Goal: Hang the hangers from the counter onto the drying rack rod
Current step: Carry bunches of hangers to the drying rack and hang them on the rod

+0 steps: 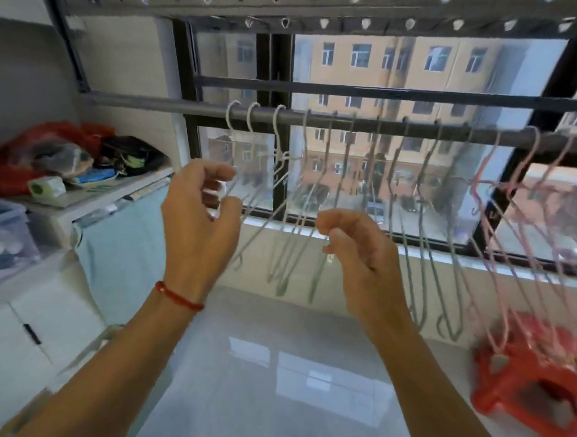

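From the head camera, a row of wire hangers hangs by its hooks from the drying rack rod (319,119) in front of the window: white hangers (252,123) at the left, grey-green ones (397,164) in the middle, pink hangers (529,184) at the right.

The left hand (198,223) is raised just below the white hangers, fingers (216,172) loosely curled; a thin wire crosses between thumb and forefinger, but blur hides whether it is pinched or only touched. The right hand (358,255) is beside the grey-green hangers, its fingers curled narrow near their lower bars, and I cannot tell whether it holds one.

The glossy tabletop (289,368) below shows no hangers left, only a red plastic stool (533,374) at its right.

The hangers sit close and tilted, so a tug on one could snag its neighbour, and an upward pull might lift a hook off the rod.
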A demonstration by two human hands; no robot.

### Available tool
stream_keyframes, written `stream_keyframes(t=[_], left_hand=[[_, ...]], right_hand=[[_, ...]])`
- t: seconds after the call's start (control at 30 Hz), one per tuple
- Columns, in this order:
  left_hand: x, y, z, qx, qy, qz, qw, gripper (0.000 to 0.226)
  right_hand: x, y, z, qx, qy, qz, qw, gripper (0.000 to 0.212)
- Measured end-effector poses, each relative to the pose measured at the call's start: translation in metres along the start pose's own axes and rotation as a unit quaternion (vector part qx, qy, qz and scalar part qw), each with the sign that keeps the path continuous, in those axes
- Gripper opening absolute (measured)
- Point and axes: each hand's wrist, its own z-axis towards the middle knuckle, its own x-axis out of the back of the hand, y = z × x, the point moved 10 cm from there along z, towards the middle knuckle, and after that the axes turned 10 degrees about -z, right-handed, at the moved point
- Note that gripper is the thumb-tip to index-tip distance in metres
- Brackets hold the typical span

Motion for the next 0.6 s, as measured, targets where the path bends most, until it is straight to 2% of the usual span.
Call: stream_keyframes(t=[0.13,0.33,0.47,0.6], left_hand=[[-0.111,0.105,-0.089,-0.031,-0.116,-0.114,0.986,0.030],[-0.306,0.214,-0.231,0.044,-0.265,-0.235,0.934,0.034],[-0.416,0.288,-0.317,0.048,-0.360,-0.279,0.889,0.034],[-0.510,0.359,-0.406,0.050,-0.446,-0.337,0.828,0.035]], right_hand=[[0.100,-0.004,-0.046,0.009,0.019,-0.012,1.000,0.022],[0.329,0.019,-0.137,-0.044,0.109,-0.099,0.988,0.026],[0.469,0.041,-0.211,-0.122,0.186,-0.158,0.962,0.028],[0.596,0.044,-0.293,-0.157,0.308,-0.185,0.920,0.023]])
